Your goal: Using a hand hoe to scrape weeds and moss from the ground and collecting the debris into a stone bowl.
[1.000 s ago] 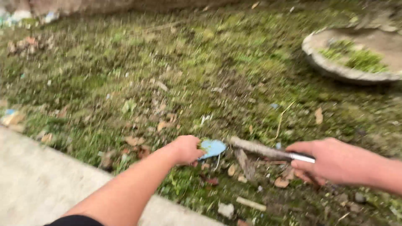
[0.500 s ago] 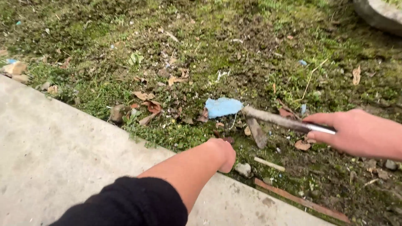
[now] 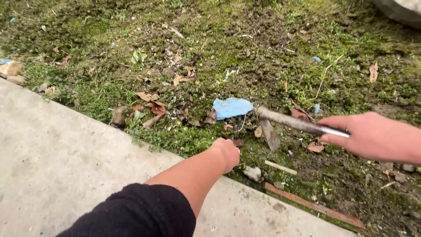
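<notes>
The right hand [image 3: 370, 136] is clenched around the shiny handle of a muddy, grey metal hoe-like tool [image 3: 287, 121], whose dirty blade points down into the mossy ground [image 3: 245, 48]. Just left of the blade lies a flat scrap of light blue plastic [image 3: 232, 107]. The left hand [image 3: 227, 152] is curled shut low over the weeds, near the edge of the pale concrete slab [image 3: 57, 162]; whether it grips anything, I cannot tell.

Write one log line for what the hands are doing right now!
right hand: gripping dirty metal tool | left hand: fisted over weeds, contents unseen | blue scrap: beside tool tip
</notes>
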